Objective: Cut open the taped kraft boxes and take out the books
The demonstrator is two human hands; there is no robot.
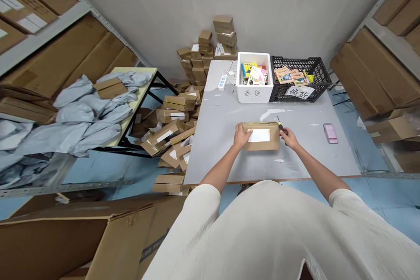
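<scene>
A small brown cardboard box (261, 143) with a white label (259, 135) lies on the grey table in front of me. My left hand (241, 135) is closed on its left end, the thumb resting on top beside the label. At the box's right end, my right hand (289, 138) is wrapped round a utility knife (281, 126) with a black and yellow handle. Its thin tip points up and away from me, close to the box's far right corner. Whether the blade touches the box I cannot tell.
On the grey table (223, 157), a white bin (252, 95) and a black crate (323, 79) hold booklets and packs. A power strip (222, 82) lies at the back left, a phone-like pink object (330, 133) at right. Cardboard boxes (166, 133) are heaped on the left floor.
</scene>
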